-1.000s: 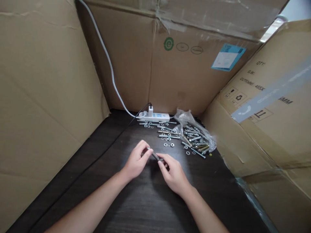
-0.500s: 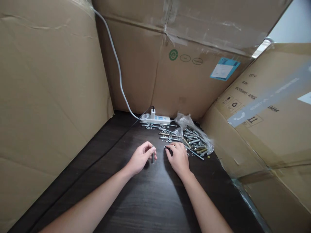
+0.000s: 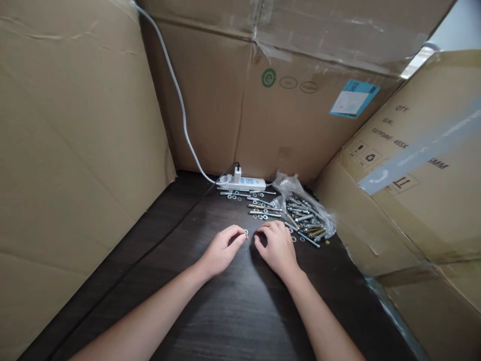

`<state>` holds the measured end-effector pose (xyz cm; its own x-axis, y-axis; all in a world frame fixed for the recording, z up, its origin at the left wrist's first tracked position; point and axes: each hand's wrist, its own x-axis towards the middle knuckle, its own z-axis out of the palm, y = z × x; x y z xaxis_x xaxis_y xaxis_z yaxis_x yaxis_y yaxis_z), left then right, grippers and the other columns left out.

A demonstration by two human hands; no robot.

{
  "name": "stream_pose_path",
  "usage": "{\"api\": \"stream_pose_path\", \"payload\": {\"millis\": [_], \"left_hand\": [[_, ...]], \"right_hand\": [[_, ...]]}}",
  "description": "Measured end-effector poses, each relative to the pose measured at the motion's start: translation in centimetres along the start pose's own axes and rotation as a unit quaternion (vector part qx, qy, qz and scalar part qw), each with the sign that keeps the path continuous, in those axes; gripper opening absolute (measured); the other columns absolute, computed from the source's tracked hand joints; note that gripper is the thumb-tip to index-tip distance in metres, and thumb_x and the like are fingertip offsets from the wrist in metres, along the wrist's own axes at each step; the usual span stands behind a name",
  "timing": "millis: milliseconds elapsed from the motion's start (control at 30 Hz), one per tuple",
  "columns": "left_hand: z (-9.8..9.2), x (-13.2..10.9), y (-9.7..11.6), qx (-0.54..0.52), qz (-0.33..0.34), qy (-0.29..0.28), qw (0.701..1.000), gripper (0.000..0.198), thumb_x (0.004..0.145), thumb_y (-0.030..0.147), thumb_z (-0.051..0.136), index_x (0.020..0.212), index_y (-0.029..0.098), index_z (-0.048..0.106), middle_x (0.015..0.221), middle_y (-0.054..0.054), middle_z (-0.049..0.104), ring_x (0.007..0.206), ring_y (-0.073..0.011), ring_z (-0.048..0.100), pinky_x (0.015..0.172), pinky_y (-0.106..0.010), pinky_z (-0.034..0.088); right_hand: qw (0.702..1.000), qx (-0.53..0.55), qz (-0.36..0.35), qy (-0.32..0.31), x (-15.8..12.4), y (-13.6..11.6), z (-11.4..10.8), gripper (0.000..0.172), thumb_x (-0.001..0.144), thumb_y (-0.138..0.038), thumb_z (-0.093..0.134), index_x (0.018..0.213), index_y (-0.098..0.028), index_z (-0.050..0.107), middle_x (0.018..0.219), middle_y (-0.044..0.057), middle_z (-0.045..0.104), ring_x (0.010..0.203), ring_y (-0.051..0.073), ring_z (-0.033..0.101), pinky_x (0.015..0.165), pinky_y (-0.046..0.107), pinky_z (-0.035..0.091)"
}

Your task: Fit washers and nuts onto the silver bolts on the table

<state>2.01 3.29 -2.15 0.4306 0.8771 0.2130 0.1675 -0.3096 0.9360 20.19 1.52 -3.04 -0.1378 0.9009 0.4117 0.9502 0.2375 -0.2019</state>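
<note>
My left hand (image 3: 224, 249) is closed in a pinch, with a small shiny metal piece (image 3: 246, 232) at its fingertips. It looks like a ring or the end of a metal part; the rest is hidden by the fingers. Just to the right, my right hand (image 3: 278, 246) curves low over the table, thumb and index finger slightly apart, and nothing shows between them. Beyond the hands lie long bolts (image 3: 265, 214) with loose washers (image 3: 260, 217). A heap of bolts and sleeves (image 3: 306, 218) rests on a clear plastic bag (image 3: 287, 184) at the back right.
A white power strip (image 3: 253, 183) with a plug stands at the back of the dark table (image 3: 221, 311). A black cable (image 3: 165, 234) crosses the left side. Cardboard walls (image 3: 210, 100) stand at the left, back and right.
The upright metal cylinder below my left fingers no longer shows. The ring by my right fingertips is gone from there, and those fingertips have moved slightly. The camera view has shifted a little.
</note>
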Motion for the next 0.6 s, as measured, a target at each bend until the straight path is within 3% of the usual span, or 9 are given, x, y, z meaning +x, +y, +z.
{"api": "stream_pose_path", "payload": {"millis": [100, 167, 300, 467, 600], "left_hand": [[-0.1, 0.0, -0.2, 0.01, -0.003, 0.027, 1.0, 0.022, 0.09, 0.031, 0.042, 0.086, 0.017, 0.058, 0.085, -0.002, 0.06, 0.083, -0.0164, 0.054, 0.078, -0.026, 0.042], [-0.3, 0.1, -0.3, 0.011, -0.012, 0.059, 0.998, 0.022, 0.09, 0.03, 0.041, 0.083, 0.017, 0.057, 0.082, -0.002, 0.058, 0.08, -0.0162, 0.053, 0.076, -0.025, 0.041], [-0.6, 0.3, -0.3, 0.009, -0.042, 0.095, 0.995, 0.019, 0.088, 0.029, 0.043, 0.078, 0.018, 0.055, 0.072, 0.001, 0.053, 0.07, -0.0147, 0.049, 0.068, -0.024, 0.039], [-0.7, 0.3, -0.3, 0.016, -0.04, 0.087, 0.995, 0.019, 0.087, 0.028, 0.043, 0.077, 0.017, 0.054, 0.069, 0.001, 0.052, 0.067, -0.0138, 0.048, 0.064, -0.023, 0.038], [-0.5, 0.3, -0.3, 0.025, -0.019, 0.067, 0.997, 0.019, 0.088, 0.025, 0.042, 0.075, 0.017, 0.053, 0.073, 0.001, 0.054, 0.073, -0.0148, 0.051, 0.069, -0.024, 0.039]], "right_hand": [[1.0, 0.014, -0.025, -0.007, 0.0, -0.8, 0.4, 0.025, 0.085, -0.027, 0.055, 0.108, -0.022, 0.063, 0.101, 0.007, 0.064, 0.099, 0.024, 0.049, 0.082, 0.036, 0.039], [0.998, 0.028, -0.047, -0.024, 0.0, -1.3, 0.7, 0.026, 0.086, -0.027, 0.054, 0.111, -0.024, 0.062, 0.1, 0.007, 0.064, 0.097, 0.024, 0.05, 0.081, 0.036, 0.039], [0.997, 0.042, -0.051, -0.044, 0.5, -1.9, 1.1, 0.017, 0.087, -0.026, 0.053, 0.098, -0.024, 0.065, 0.093, 0.006, 0.063, 0.091, 0.023, 0.052, 0.08, 0.036, 0.041], [0.996, 0.064, -0.008, -0.056, 0.9, -2.1, 1.3, 0.007, 0.081, -0.023, 0.056, 0.086, -0.02, 0.06, 0.083, 0.006, 0.061, 0.083, 0.021, 0.054, 0.076, 0.033, 0.042], [0.986, 0.158, 0.025, -0.05, 0.3, -2.0, 0.8, 0.004, 0.081, -0.022, 0.055, 0.079, -0.02, 0.057, 0.077, 0.003, 0.06, 0.077, 0.019, 0.054, 0.071, 0.03, 0.042]]}}
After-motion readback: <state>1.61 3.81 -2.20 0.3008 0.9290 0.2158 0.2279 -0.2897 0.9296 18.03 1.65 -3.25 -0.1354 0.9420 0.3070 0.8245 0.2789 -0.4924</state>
